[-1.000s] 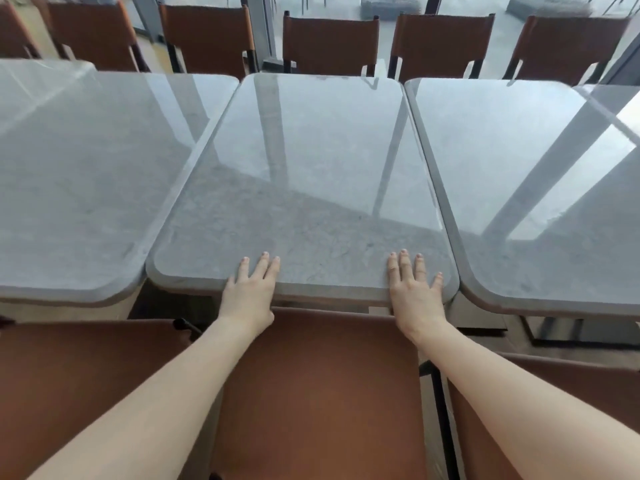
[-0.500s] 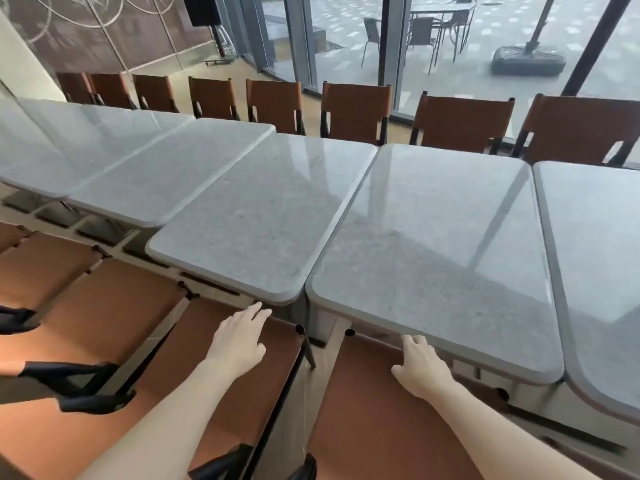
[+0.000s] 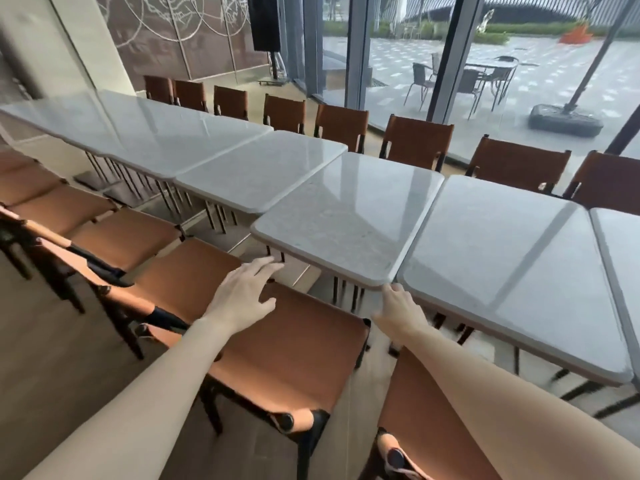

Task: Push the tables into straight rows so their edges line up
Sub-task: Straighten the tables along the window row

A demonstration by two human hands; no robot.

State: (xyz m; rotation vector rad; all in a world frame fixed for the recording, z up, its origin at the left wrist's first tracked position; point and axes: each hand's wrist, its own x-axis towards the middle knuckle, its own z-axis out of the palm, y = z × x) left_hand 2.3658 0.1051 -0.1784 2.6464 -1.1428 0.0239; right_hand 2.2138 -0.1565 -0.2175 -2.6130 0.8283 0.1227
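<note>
Stone-topped table [image 3: 346, 216] at 12 o'clock looks heavy, stiff and slick: left hand [image 3: 242, 294] spread open short of its edge, right hand [image 3: 400, 311] fingers on its near corner, best pushed by the rim.

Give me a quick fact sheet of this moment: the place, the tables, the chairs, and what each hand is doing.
Place: dining room with glass walls onto a patio
Tables: grey stone-look tops in one long row; nearest table has its near edge farther forward than the table to its left
Chairs: brown seats on both sides; nearest chair sits under the left arm
Left hand: fingers spread, reaching toward the nearest table's near edge, not gripping
Right hand: fingertips at that table's near right corner; grip unclear
</note>
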